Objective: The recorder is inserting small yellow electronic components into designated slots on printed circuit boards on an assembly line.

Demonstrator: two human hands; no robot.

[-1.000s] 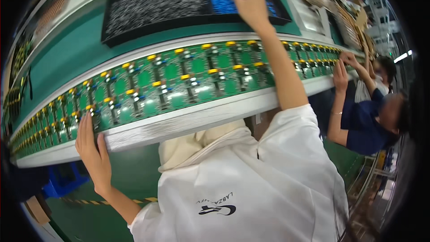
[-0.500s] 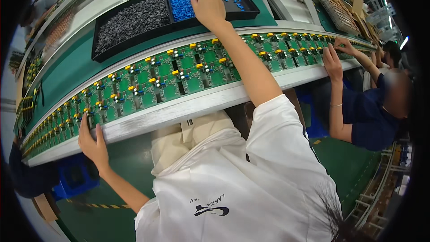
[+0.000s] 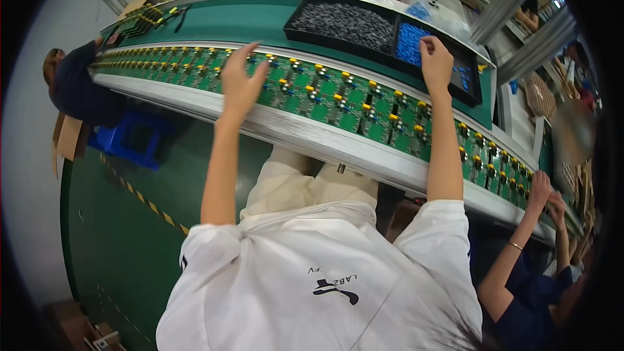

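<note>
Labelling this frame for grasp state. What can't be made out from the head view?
- Right hand: fingertips curl into the blue parts in the black tray; the knuckles hide any grip on a piece.
- Left hand: seen from the back over the green circuit boards; contact is unclear.
- Blue parts: too small to identify.
- Co-worker's hands: near the rim, warped by the fisheye.

Right hand fingertips hidden in blue parts tray, parts too small

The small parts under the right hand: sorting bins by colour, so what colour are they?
Blue parts, in the head view.
</note>
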